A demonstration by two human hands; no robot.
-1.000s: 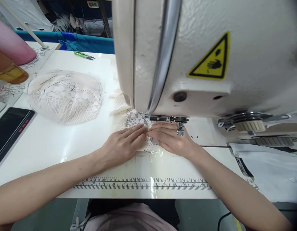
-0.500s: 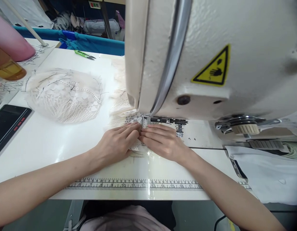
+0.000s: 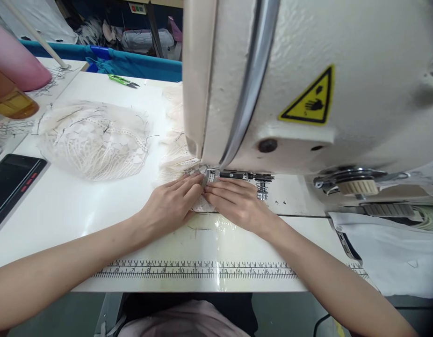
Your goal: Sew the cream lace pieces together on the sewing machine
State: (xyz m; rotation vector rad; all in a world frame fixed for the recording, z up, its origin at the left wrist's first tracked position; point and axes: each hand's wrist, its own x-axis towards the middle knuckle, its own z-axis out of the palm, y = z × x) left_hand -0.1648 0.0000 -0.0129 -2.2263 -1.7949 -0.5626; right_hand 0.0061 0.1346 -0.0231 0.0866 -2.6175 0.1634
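Observation:
A small white lace piece (image 3: 202,204) lies on the white table (image 3: 79,210) under the head of a cream sewing machine (image 3: 307,84). My left hand (image 3: 170,204) lies flat on its left side, fingers stretched toward the needle area. My right hand (image 3: 235,203) lies flat on its right side, fingertips meeting the left hand's just before the presser foot (image 3: 210,176). The machine head hides the needle and the lace beyond it.
A heap of white lace pieces (image 3: 93,140) sits at the left. A black phone (image 3: 11,182) lies at the left edge, green snips (image 3: 122,80) at the back. A printed ruler (image 3: 195,270) runs along the front edge. White cloth (image 3: 392,252) lies at right.
Both hands have slid forward with the lace piece, toward the presser foot. The view has shifted slightly to the left.

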